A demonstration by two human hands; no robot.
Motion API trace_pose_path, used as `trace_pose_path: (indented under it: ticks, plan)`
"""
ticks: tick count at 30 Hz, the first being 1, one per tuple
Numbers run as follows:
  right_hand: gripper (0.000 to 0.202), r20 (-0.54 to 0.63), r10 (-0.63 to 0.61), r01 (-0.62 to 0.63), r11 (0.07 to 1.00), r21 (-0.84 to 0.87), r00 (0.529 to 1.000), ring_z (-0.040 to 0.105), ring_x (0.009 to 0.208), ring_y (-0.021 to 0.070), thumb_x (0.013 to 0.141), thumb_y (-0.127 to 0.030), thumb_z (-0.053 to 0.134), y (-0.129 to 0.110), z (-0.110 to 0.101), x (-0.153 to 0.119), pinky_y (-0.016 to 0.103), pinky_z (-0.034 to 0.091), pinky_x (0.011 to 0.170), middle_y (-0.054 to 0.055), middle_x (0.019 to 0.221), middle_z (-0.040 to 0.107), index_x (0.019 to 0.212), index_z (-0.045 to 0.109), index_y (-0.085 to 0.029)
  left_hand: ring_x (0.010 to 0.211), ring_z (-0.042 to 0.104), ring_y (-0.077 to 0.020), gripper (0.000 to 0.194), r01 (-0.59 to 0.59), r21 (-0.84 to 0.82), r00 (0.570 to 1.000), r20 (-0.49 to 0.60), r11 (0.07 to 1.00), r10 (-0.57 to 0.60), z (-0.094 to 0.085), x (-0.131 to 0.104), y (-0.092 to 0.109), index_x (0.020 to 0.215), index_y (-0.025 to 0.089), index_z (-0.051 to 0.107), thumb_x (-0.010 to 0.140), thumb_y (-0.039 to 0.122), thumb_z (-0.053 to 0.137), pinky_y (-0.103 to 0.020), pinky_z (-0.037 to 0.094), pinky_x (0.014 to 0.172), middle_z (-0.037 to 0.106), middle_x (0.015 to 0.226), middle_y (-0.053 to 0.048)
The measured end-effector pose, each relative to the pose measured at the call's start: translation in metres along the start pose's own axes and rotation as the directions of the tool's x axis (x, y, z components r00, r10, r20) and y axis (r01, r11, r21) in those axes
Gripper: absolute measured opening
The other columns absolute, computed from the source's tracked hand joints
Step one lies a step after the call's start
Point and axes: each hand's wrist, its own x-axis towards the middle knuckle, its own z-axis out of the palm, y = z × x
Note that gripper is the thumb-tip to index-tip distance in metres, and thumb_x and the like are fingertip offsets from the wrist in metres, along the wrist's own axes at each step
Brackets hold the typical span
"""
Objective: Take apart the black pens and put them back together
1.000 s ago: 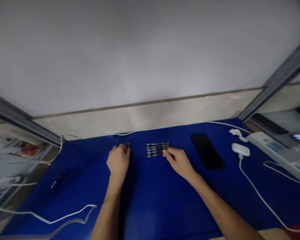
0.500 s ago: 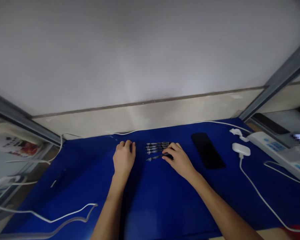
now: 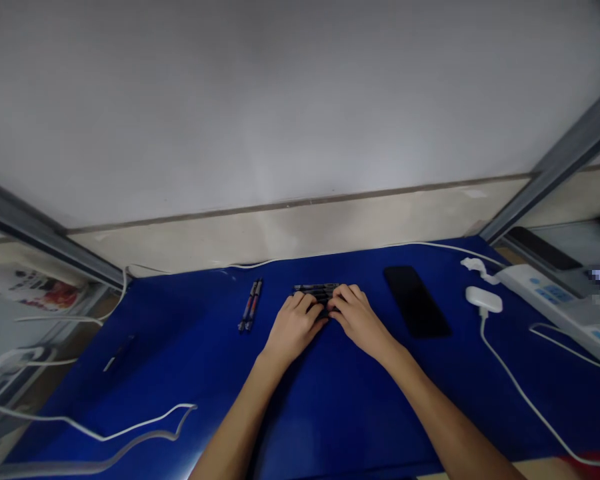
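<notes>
Several dark pens (image 3: 316,289) lie side by side in a row on the blue tabletop, partly covered by my fingers. My left hand (image 3: 295,323) is closed on the row's left part, fingertips and thumb on the pens. Across from it, my right hand (image 3: 354,313) is closed on the right ends, its thumb near my left fingertips. The nearest pens are mostly hidden under both hands. To the left, a pair of dark pens (image 3: 251,305) with reddish marks rests slanted, touched by neither hand.
A black phone (image 3: 417,301) lies right of my right hand. Further right are a white charging case (image 3: 483,299) on a cable and a white power strip (image 3: 555,300). A thin dark pen-like item (image 3: 119,354) and white cables (image 3: 145,427) lie at left. A wall (image 3: 300,133) rises behind.
My left hand has moved right, off the slanted pair of pens, and onto the row. The nearest pen, apart from the row before, is now hidden under my hands. My right hand stays almost in place.
</notes>
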Motion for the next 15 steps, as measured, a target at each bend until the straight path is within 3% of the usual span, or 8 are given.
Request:
trace_pose_path:
  ticks: [5,11,15]
  plan:
    - [0.005,0.016,-0.013,0.014,1.000,-0.024,1.000,0.052,0.102,0.0241,0.092,-0.019,0.060,-0.004,-0.006,0.001,0.038,0.045,0.080,0.007,0.108,0.060,0.088,0.062,-0.020,0.090,0.056,-0.0222,0.018,-0.054,0.058,0.998,0.010,0.997,0.054,0.005,0.001,0.003,0.093,0.017,0.064,0.096,0.029,0.051,-0.037,0.045,0.077,0.063,0.090,-0.006]
    - [0.017,-0.001,-0.012,0.012,0.999,0.036,1.000,0.056,0.101,0.0243,0.098,-0.025,0.052,-0.003,-0.016,0.003,0.041,0.046,0.082,0.006,0.104,0.068,0.109,0.065,-0.023,0.091,0.056,-0.0216,0.018,-0.006,0.108,0.990,-0.142,0.994,0.021,0.002,0.002,0.002,0.102,0.015,0.060,0.099,0.026,0.046,-0.037,0.042,0.078,0.067,0.098,-0.008]
    - [0.026,-0.001,-0.067,0.067,0.995,0.068,0.998,0.059,0.100,0.0239,0.099,-0.020,0.047,0.004,-0.011,0.003,0.043,0.048,0.089,0.007,0.108,0.070,0.120,0.062,-0.021,0.091,0.055,-0.0212,0.020,0.012,0.158,0.990,-0.141,0.987,0.010,-0.002,0.001,-0.002,0.109,0.015,0.059,0.099,0.022,0.044,-0.036,0.040,0.080,0.066,0.097,-0.007]
